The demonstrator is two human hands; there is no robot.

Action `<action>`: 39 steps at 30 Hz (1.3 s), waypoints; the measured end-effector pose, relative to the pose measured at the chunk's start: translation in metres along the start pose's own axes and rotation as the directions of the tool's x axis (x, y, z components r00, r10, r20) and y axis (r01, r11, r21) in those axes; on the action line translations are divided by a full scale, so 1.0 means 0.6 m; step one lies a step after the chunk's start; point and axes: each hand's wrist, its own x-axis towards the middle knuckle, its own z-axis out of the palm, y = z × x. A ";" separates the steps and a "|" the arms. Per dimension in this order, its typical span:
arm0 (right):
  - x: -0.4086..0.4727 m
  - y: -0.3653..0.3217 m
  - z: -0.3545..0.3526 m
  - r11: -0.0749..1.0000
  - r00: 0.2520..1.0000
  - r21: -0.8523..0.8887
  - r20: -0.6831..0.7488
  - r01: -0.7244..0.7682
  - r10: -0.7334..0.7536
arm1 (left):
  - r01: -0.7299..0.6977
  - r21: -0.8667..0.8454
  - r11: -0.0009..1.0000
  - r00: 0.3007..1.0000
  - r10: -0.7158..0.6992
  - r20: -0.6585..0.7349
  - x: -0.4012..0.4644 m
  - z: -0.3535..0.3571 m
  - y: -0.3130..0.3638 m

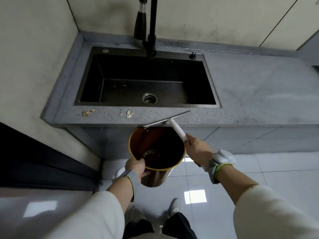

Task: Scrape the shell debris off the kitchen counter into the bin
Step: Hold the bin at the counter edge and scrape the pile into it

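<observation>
Your right hand [196, 148] has its grip clamped on the white handle of the flat metal-bladed scraper [168, 119], whose blade lies across the front edge of the grey speckled stone worktop [250, 94], one end overhanging the bin. Your left hand [136, 167] grips the near rim of the round metal bin with a yellow rim [181, 159], held tilted just below the worktop edge; brown debris lies inside. Pale shell debris [107, 113] sits scattered along the worktop strip before the black rectangular sink [86, 80], left of the blade.
</observation>
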 end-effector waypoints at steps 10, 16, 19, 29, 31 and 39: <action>-0.083 0.064 -0.024 0.998 0.990 -0.052 0.141 -0.021 0.028 | -0.027 -0.048 0.998 1.000 0.028 0.004 -0.011 0.050 -0.020; -0.066 0.059 -0.065 0.997 0.998 0.053 0.037 0.054 -0.056 | -0.018 -0.051 0.999 1.000 0.017 -0.020 -0.027 0.079 -0.028; -0.035 0.054 -0.077 0.984 0.994 0.140 -0.014 0.108 -0.107 | -0.029 -0.060 0.998 0.998 0.025 -0.059 -0.033 0.086 -0.033; 0.059 -0.050 -0.021 0.961 0.978 0.184 -0.012 0.208 -0.209 | -0.054 -0.146 0.988 0.972 0.019 -0.233 -0.061 0.011 -0.035; 0.072 -0.091 0.000 0.957 0.978 0.199 -0.032 0.209 -0.207 | -0.062 -0.157 0.986 0.964 0.019 -0.264 -0.060 -0.021 -0.026; 0.097 -0.255 0.075 0.978 0.997 0.204 -0.066 0.047 -0.034 | -0.053 -0.155 0.987 0.961 0.008 -0.275 -0.025 -0.157 0.026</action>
